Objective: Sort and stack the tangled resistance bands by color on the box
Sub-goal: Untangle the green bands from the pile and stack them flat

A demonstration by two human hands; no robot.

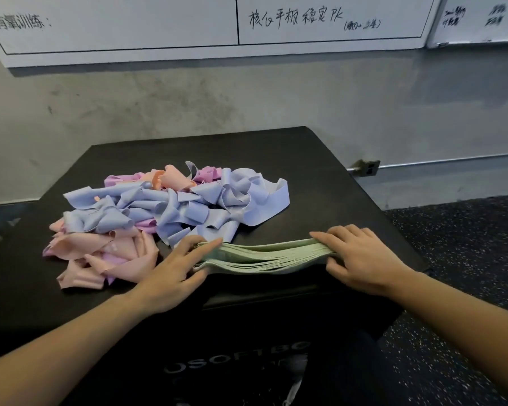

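Head view: both hands' fingers pinch green stack ends; thumbs hidden beneath; tangled pile behind.

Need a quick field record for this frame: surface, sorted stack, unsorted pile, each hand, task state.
surface: black box, by a concrete wall
sorted stack: green bands, flat stack at the box's near edge
unsorted pile: tangled bands in blue, peach and purple, behind and left of the stack
left hand: grips the stack's left end
right hand: grips the stack's right end
task state: only green stacked; other colors still tangled
background: whiteboard with handwriting
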